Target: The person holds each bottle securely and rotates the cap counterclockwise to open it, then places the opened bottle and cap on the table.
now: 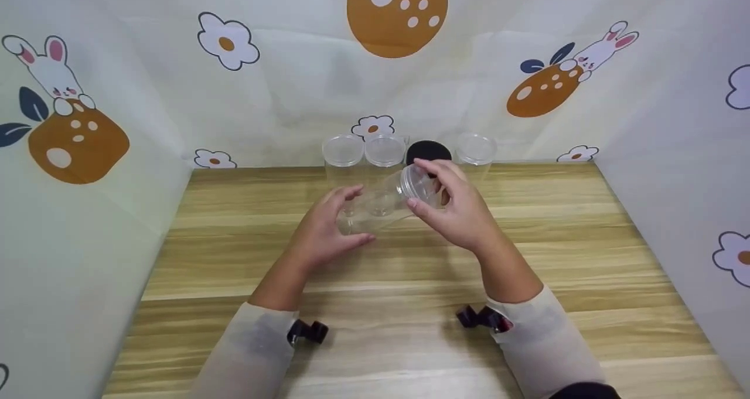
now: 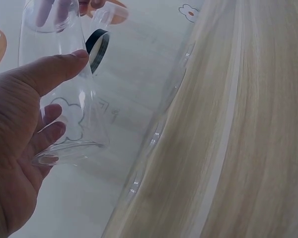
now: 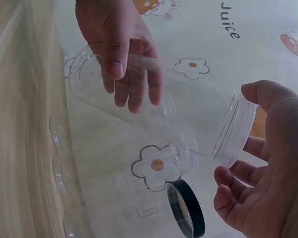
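Both hands on one clear jar (image 3: pixel 188 116), tilted above the table (image 1: pixel 381 305) at the centre of the head view: the left hand (image 1: pixel 325 229), at 9 o'clock, curls round its body; the right hand (image 1: pixel 463 208), at 3 o'clock, pinches its clear lid (image 3: pixel 236 129). The step in hand is apparently work at the lidded end; the next move probably calls for a steady body and firm lid grip. The jar looks empty. At 12 o'clock stand three clear-topped jars (image 1: pixel 343 152) and a black-topped jar (image 1: pixel 429 151), contents uncertain
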